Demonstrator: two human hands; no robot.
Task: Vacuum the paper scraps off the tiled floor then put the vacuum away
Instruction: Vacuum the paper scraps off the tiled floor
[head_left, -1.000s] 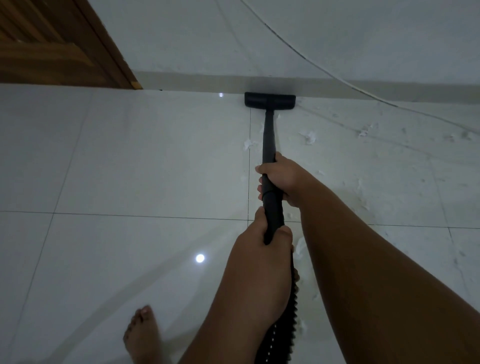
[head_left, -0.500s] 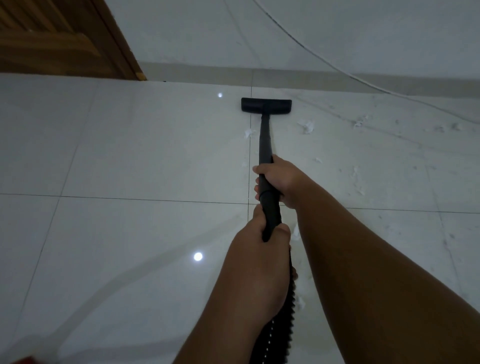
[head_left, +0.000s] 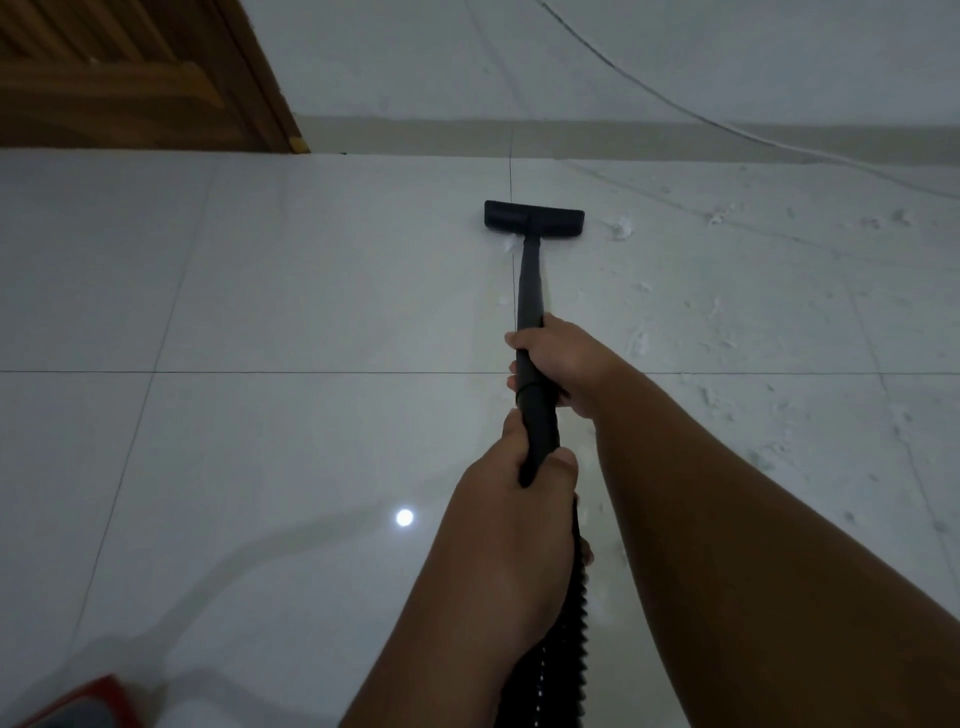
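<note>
Right hand (head_left: 561, 364): fingers wrapped round vacuum wand (head_left: 531, 291) | left hand (head_left: 514, 499): clenched on wand below | nozzle (head_left: 534, 221): on tiled floor (head_left: 260, 312) beyond fingers | paper scraps (head_left: 621, 227): right of nozzle

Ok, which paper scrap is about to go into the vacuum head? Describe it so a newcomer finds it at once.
Start at the wooden door top left, then follow the skirting right to the black vacuum head on the floor. The scrap lies at its near edge, just left of the tube. Unlike the scraps strewn to the right, it touches the head.
</note>
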